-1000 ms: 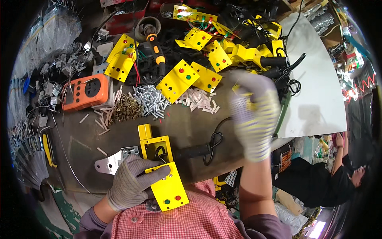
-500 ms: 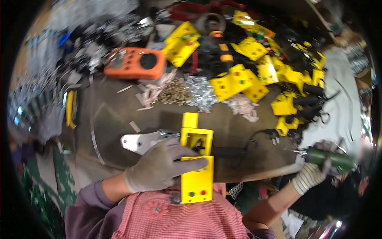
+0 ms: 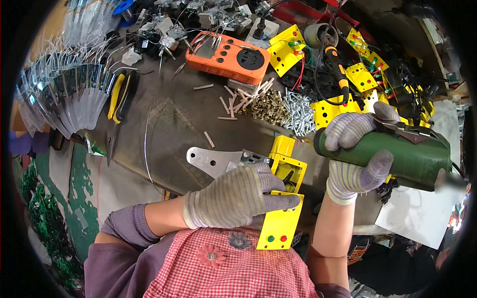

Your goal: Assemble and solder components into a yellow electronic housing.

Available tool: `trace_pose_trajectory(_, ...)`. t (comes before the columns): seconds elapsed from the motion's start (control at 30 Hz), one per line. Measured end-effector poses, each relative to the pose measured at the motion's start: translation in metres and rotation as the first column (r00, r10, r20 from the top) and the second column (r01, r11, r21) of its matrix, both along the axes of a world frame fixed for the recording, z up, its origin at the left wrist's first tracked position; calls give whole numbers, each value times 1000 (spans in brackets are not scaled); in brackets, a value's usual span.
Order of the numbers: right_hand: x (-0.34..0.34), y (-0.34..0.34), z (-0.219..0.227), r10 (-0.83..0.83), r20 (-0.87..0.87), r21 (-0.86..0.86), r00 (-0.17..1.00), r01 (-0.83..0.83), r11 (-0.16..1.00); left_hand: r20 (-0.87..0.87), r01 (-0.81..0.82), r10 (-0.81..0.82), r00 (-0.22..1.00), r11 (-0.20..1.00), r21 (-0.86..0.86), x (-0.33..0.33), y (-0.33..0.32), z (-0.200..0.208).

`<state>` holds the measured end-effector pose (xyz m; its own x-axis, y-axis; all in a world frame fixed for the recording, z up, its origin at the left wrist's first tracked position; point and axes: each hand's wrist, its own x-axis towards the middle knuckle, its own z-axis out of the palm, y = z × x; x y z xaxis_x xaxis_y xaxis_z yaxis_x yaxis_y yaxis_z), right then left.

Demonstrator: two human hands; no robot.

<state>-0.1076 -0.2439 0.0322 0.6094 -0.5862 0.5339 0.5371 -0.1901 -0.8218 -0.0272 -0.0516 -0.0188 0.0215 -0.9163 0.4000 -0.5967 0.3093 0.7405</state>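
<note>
My left hand (image 3: 233,196), in a striped knit glove, grips a yellow metal box (image 3: 285,171) above my lap at the table's near edge. Its yellow cover plate (image 3: 280,223) hangs toward me, with a green and a red light on it; my fingertips lie over the plate's upper part. A grey metal arm with holes (image 3: 211,161) sticks out to the left of the box. Gloved as well, my right hand (image 3: 360,174) is wrapped round a thick green electric screwdriver (image 3: 387,154). Its bit points left, close to the box's upper right side; whether it touches cannot be made out.
Piles of brass-coloured screws (image 3: 268,107), silver screws (image 3: 298,111) and pinkish tubes (image 3: 241,102) lie beyond the box. An orange meter (image 3: 228,57), yellow-handled pliers (image 3: 119,99) and a black-and-orange handled tool (image 3: 338,74) are farther off. More yellow plates (image 3: 360,77) crowd the right.
My right hand has brought the green screwdriver from the far right inward and up to the yellow box. The view has shifted; my left hand keeps its grip on the box.
</note>
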Motion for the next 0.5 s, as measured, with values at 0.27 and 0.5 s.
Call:
trace_pose_trajectory(0.27,4,1,-10,139,91,254,986,-158,954,28,20,-20,999,1000,15,1,-1,2)
trace_pose_trajectory(0.5,-19,-1,15,69,49,-18,996,-68,998,48,28,-29,998,999,37,1,-1,2)
